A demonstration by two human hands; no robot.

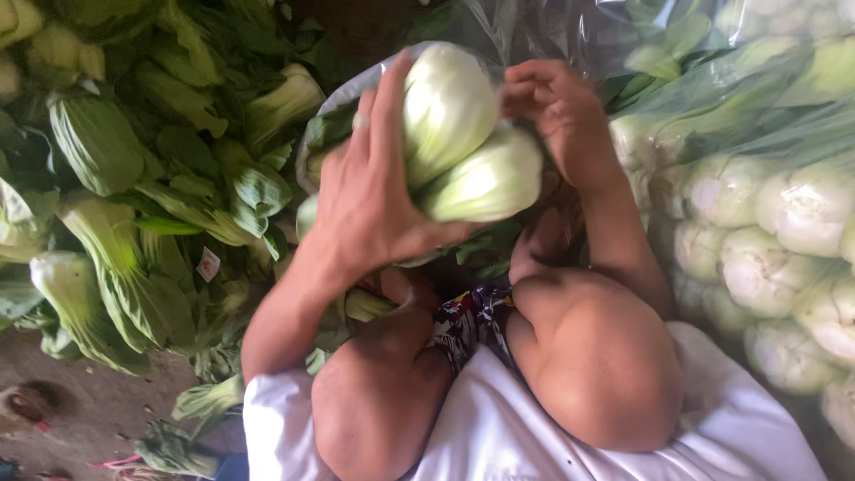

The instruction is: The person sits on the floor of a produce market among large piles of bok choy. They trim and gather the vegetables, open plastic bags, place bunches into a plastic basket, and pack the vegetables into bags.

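Note:
My left hand [370, 200] is wrapped around two pale green bok choy heads [463, 142], with the fingers spread up over their left side. It holds them above my bare knees [588, 356]. My right hand [552, 107] rests against the right side of the same heads. Its fingers are curled in tight at the top of the upper head. A thin plastic bag edge [356, 85] shows behind the bundle.
Loose leafy bok choy [134, 205] is heaped on the left, down to the dirt ground [80, 410]. On the right, several trimmed heads are packed in a clear plastic bag [766, 214]. A small patterned wrapper [468, 316] lies between my knees.

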